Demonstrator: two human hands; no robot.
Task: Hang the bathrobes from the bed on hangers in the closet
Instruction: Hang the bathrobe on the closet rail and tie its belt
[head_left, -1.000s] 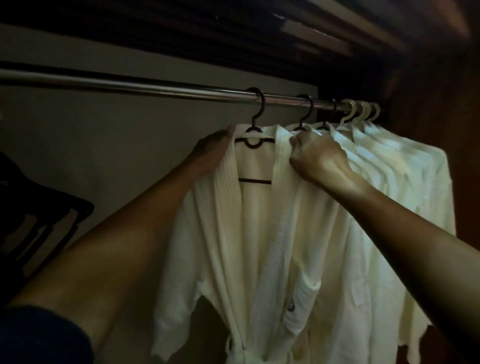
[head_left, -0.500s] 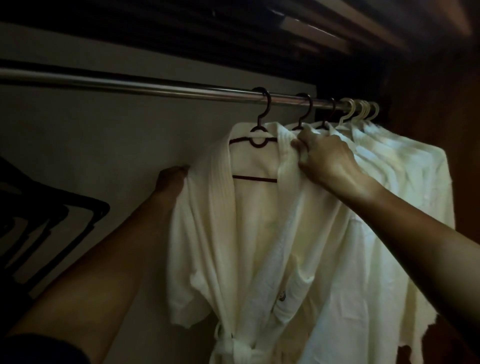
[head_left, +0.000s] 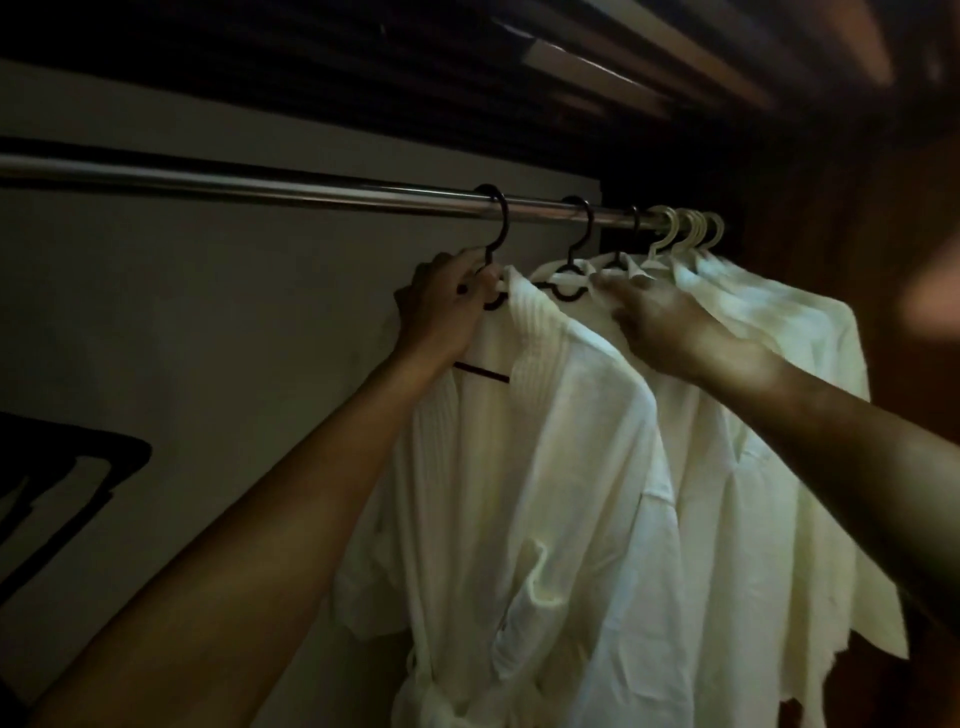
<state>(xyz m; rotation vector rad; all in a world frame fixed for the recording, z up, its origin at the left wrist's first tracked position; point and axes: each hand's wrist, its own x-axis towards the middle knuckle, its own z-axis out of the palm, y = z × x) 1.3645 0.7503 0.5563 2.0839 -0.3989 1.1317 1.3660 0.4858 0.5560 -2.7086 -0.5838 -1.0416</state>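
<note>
Several white bathrobes hang in a row on a metal closet rod. The nearest bathrobe hangs on a dark hanger whose hook sits on the rod. My left hand grips that hanger at its neck, by the robe's collar. My right hand rests on the shoulder of the second bathrobe, just under its dark hanger, fingers pressed into the cloth. Further right hang more robes on pale hangers.
The closet's dark wooden side wall stands close on the right. A pale back wall is behind the rod, which is bare to the left. Dark empty hangers show at the left edge. A slatted top runs overhead.
My left hand has risen from the robe's left sleeve to the hanger's neck. The nearest robe has turned sideways on the rod. My right hand has shifted right onto the second robe.
</note>
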